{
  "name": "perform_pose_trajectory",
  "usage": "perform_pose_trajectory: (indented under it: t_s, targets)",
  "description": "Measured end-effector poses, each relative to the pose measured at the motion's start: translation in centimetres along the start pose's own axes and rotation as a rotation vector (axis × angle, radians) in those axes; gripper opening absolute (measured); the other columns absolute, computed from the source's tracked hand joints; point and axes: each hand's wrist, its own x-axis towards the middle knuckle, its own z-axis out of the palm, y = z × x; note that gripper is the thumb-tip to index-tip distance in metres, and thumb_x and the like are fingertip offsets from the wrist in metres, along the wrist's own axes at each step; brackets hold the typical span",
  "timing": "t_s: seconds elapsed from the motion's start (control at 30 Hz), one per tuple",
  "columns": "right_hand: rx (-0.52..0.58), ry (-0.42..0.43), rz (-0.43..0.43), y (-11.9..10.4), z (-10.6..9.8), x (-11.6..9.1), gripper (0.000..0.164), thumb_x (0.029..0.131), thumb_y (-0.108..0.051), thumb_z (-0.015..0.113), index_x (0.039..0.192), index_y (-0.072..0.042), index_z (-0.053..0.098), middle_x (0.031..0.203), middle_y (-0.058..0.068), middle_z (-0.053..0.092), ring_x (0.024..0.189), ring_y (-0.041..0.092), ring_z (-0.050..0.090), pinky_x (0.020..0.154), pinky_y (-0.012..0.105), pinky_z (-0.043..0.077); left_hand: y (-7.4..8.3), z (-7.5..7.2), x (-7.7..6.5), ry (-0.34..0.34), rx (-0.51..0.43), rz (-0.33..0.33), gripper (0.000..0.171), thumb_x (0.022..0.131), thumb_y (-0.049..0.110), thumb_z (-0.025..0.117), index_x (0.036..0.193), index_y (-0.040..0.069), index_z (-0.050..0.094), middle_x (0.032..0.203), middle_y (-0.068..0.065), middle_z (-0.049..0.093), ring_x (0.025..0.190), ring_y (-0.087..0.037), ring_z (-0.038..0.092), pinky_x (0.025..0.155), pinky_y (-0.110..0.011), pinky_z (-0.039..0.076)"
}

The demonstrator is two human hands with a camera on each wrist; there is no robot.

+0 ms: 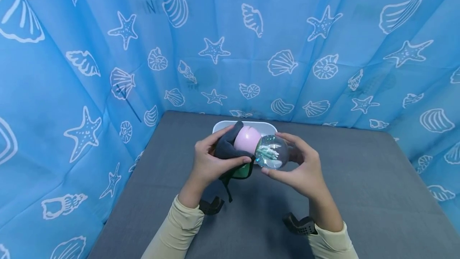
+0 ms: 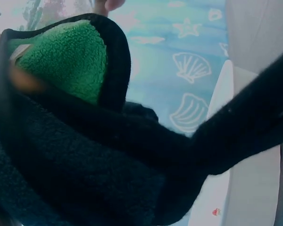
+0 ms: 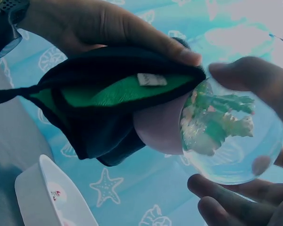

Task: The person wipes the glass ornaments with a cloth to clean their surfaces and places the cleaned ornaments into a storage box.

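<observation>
A snow globe [image 1: 272, 152] is held sideways above the table, its pink base [image 1: 247, 140] to the left and its clear ball to the right. Inside the ball are green and white figures. My right hand [image 1: 307, 167] grips the clear ball between thumb and fingers. My left hand [image 1: 208, 162] holds a dark grey cleaning cloth [image 1: 227, 144] around the pink base, thumb in front. Green fleece lining [image 3: 113, 95] with a white tag shows in the right wrist view, and a loop hangs from the cloth. The cloth hides part of the base.
Behind the hands a white basin [image 1: 218, 125] stands on the grey-covered table [image 1: 359, 179]. A blue curtain [image 1: 230, 31] with white shells and starfish surrounds the back and sides. Black bands [image 1: 300, 225] sit on both wrists.
</observation>
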Motion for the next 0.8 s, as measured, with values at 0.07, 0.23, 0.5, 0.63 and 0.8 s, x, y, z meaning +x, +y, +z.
perform_pose_trajectory:
  t_s: [0.07,0.23,0.5,0.63,0.8]
  targets:
    - [0.014,0.010,0.020,0.06,0.01,0.05,0.084,0.059,0.001,0.100,0.136,-0.014,0.070,0.115,0.008,0.075,0.085,0.010,0.069,0.067,0.019,0.059,0.09,-0.04,0.03,-0.003,-0.005,0.004,0.085,0.065,-0.005,0.099,0.142,0.006,0.067,0.124,-0.017,0.077,0.102,-0.027,0.078,0.085,-0.035,0.066]
    - [0.078,0.020,0.072,0.11,0.05,0.20,0.072,0.064,0.004,0.095,0.131,-0.011,0.072,0.105,-0.003,0.075,0.075,0.011,0.070,0.060,0.022,0.059,0.38,-0.09,0.19,-0.004,-0.011,0.011,0.088,0.063,-0.007,0.100,0.143,0.006,0.066,0.125,-0.017,0.077,0.104,-0.027,0.077,0.086,-0.036,0.066]
    - [0.212,0.014,0.153,0.04,0.18,0.19,0.054,0.075,0.010,0.085,0.126,0.001,0.070,0.098,-0.006,0.076,0.070,0.012,0.073,0.058,0.022,0.061,0.53,-0.06,0.22,-0.033,-0.033,-0.003,0.090,0.062,-0.008,0.100,0.144,0.004,0.065,0.128,-0.018,0.075,0.106,-0.028,0.076,0.087,-0.036,0.066]
    - [0.212,0.014,0.214,0.18,0.26,0.17,0.047,0.080,0.007,0.083,0.124,0.001,0.070,0.091,-0.004,0.074,0.065,0.011,0.069,0.055,0.023,0.059,0.42,-0.08,0.12,-0.037,-0.023,-0.014,0.091,0.062,-0.007,0.100,0.144,0.004,0.065,0.128,-0.018,0.075,0.106,-0.028,0.076,0.087,-0.036,0.066]
    - [0.207,0.023,0.237,0.35,0.47,0.18,0.043,0.084,0.004,0.082,0.125,0.001,0.071,0.091,-0.004,0.074,0.065,0.011,0.069,0.056,0.025,0.061,-0.06,0.19,-0.05,-0.012,0.011,-0.032,0.085,0.066,-0.003,0.099,0.144,0.007,0.066,0.125,-0.017,0.077,0.102,-0.025,0.078,0.084,-0.033,0.066]
